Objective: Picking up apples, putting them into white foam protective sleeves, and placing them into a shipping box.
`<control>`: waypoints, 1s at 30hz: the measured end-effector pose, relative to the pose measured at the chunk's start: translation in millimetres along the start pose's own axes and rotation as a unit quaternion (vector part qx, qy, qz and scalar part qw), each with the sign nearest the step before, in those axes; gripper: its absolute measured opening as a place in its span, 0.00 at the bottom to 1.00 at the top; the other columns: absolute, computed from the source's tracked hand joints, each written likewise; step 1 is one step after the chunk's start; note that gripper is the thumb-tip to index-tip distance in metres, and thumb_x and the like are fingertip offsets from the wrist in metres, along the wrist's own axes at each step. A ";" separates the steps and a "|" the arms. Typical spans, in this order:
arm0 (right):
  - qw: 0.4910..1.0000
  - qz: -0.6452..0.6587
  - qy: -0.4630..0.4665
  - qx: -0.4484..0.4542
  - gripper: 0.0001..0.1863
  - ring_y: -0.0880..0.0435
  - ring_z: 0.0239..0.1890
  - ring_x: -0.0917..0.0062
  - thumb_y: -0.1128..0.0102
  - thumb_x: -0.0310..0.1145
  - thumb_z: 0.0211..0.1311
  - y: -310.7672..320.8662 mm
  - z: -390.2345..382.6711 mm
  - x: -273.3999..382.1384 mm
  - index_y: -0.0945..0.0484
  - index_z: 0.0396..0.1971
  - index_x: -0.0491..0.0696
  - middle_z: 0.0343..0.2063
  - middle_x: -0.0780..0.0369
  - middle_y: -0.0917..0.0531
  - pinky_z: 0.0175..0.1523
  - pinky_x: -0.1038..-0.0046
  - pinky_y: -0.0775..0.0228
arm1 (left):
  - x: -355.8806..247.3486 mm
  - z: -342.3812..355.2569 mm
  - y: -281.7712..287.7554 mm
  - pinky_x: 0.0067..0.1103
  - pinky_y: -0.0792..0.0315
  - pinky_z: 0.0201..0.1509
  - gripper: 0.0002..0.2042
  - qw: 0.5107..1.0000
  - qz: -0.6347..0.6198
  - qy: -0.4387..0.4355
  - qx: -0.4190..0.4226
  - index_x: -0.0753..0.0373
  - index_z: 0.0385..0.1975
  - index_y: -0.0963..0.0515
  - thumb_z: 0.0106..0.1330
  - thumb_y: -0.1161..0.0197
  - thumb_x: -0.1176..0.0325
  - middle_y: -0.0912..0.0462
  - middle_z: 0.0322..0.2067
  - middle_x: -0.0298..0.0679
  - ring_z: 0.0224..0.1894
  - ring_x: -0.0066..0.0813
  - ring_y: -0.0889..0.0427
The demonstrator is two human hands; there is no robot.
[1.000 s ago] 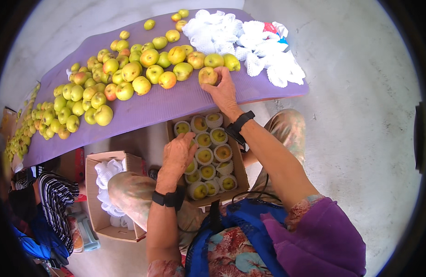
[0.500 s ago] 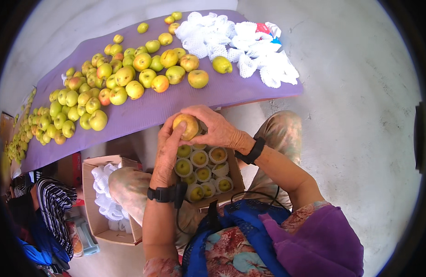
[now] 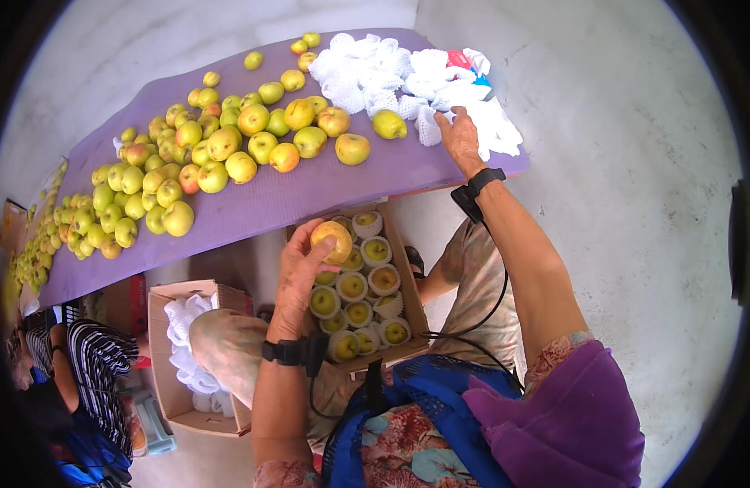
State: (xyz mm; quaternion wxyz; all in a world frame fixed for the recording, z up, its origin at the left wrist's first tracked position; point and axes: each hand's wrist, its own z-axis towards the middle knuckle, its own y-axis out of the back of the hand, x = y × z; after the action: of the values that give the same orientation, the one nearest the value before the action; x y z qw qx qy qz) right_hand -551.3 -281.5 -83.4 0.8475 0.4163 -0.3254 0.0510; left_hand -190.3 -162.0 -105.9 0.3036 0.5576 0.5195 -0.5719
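Note:
A yellow-red apple [image 3: 332,242] is held by my left hand [image 3: 295,272], thumb across its front. It hangs over the near part of an open cardboard box [image 3: 419,313], where several apples [image 3: 352,285] stand in rows in white foam net sleeves. My right hand [image 3: 461,140] is stretched out to the far right, thumb and forefinger apart, at the edge of a heap of loose white foam net sleeves [image 3: 363,65] on the purple-covered table [image 3: 253,224]. No sleeve shows between its fingers. One green apple [image 3: 389,124] lies left of that hand.
Many loose apples [image 3: 180,154] cover the table's left and middle. A second cardboard box [image 3: 167,358] with white foam sleeves stands left of my knee. Another person in striped trousers [image 3: 98,366] sits at the left. A cable [image 3: 464,335] runs near my right arm.
My right hand has let go of the apple and moved up and right to the foam sleeves. My left hand keeps the apple, almost in place. More of the box shows.

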 end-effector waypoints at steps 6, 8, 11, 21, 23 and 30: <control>0.988 -0.049 -0.105 0.105 0.22 0.20 0.48 0.60 0.42 0.43 0.54 -3.7 1.3 -2.0 0.22 0.45 0.45 0.41 0.50 0.17 0.55 0.63 0.31 | 2.0 -3.1 4.9 0.24 0.19 0.43 0.22 0.997 -0.060 0.001 0.048 0.68 0.55 0.32 0.62 0.39 0.68 0.23 0.46 0.42 0.45 0.30 0.20; 0.991 -0.016 -0.088 0.098 0.15 0.18 0.44 0.63 0.42 0.38 0.52 -4.6 -6.9 1.9 0.19 0.38 0.46 0.36 0.54 0.16 0.50 0.66 0.28 | 1.5 -4.0 5.5 0.27 0.20 0.46 0.22 0.995 -0.087 -0.005 0.052 0.69 0.55 0.32 0.61 0.39 0.70 0.23 0.47 0.42 0.46 0.31 0.20; 0.988 0.110 -0.035 0.102 0.12 0.17 0.40 0.65 0.40 0.35 0.51 10.5 -40.9 39.3 0.19 0.35 0.46 0.30 0.56 0.16 0.44 0.68 0.27 | -3.2 -6.1 7.0 0.30 0.21 0.50 0.23 0.986 -0.146 -0.018 0.073 0.68 0.55 0.33 0.60 0.40 0.71 0.24 0.47 0.42 0.48 0.33 0.20; 0.922 0.113 0.351 0.120 0.05 0.21 0.27 0.62 0.38 0.27 0.50 16.8 -160.5 123.3 0.24 0.27 0.45 0.25 0.57 0.23 0.34 0.67 0.28 | -4.0 -16.9 -0.4 0.28 0.40 0.67 0.32 0.980 -0.148 -0.114 0.073 0.65 0.61 0.34 0.54 0.34 0.74 0.31 0.59 0.39 0.61 0.32 0.32; 0.908 0.230 0.243 0.253 0.05 0.20 0.27 0.70 0.37 0.26 0.53 10.6 -167.9 125.1 0.23 0.29 0.44 0.25 0.61 0.21 0.34 0.72 0.28 | -6.2 -19.7 0.5 0.28 0.41 0.67 0.31 0.984 -0.121 -0.113 0.066 0.64 0.61 0.34 0.53 0.34 0.75 0.33 0.61 0.39 0.62 0.32 0.33; 0.803 0.424 0.070 0.413 0.06 0.23 0.31 0.87 0.38 0.26 0.58 12.6 -163.8 122.9 0.21 0.35 0.44 0.27 0.68 0.19 0.36 0.81 0.29 | -7.0 -22.4 6.2 0.27 0.37 0.64 0.30 0.987 0.038 -0.131 0.086 0.64 0.58 0.29 0.51 0.32 0.77 0.34 0.60 0.38 0.60 0.29 0.31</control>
State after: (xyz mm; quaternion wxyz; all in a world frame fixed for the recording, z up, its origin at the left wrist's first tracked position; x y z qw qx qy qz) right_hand -376.2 -175.1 -74.3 0.5102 0.5426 -0.3571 0.5637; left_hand -176.0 -144.5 -97.2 0.3412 0.5216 0.4022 -0.6706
